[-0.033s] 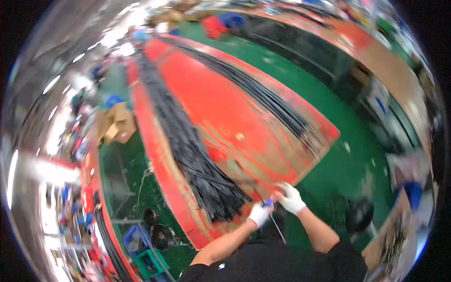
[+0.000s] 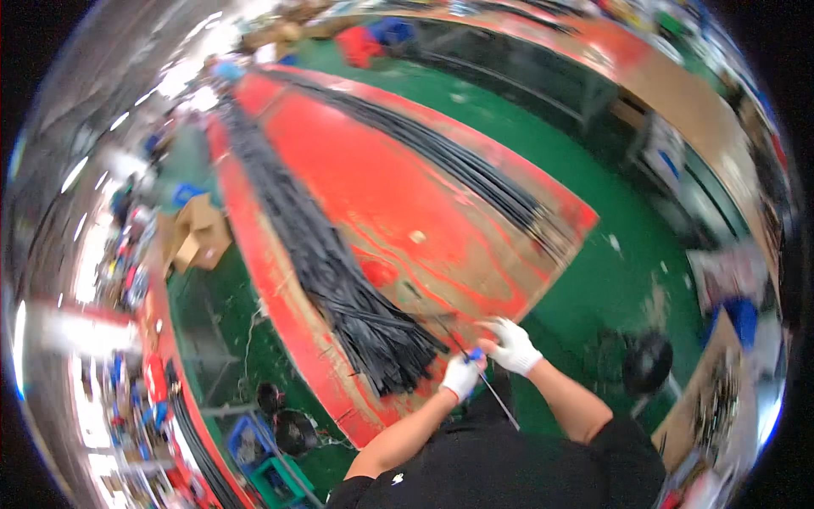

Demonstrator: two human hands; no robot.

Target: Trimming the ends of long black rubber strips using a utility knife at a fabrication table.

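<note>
My left hand (image 2: 462,376), in a white glove, is closed around a thin rod (image 2: 499,400) by a small blue piece (image 2: 475,355). The rod slants from the table's near edge down toward my body, dark at its far end and silvery at its near end. Just to the right, my gloved right hand (image 2: 515,347) has its fingers apart beside the blue piece; whether a fingertip touches it is blurred. Left of my hands, a long bundle of flat black strips (image 2: 373,327) runs along the table, its loose ends fanned out near my left hand.
The long red table (image 2: 339,178) has worn, brownish patches. Dark tubes (image 2: 458,157) lie along its right side. A cardboard box (image 2: 202,233) is beyond the left edge, with a green crate (image 2: 284,482) at lower left. A round black object (image 2: 647,363) stands on the right.
The whole scene has shifted slightly left in the view. My hands keep nearly the same positions around the rod and the blue piece.
</note>
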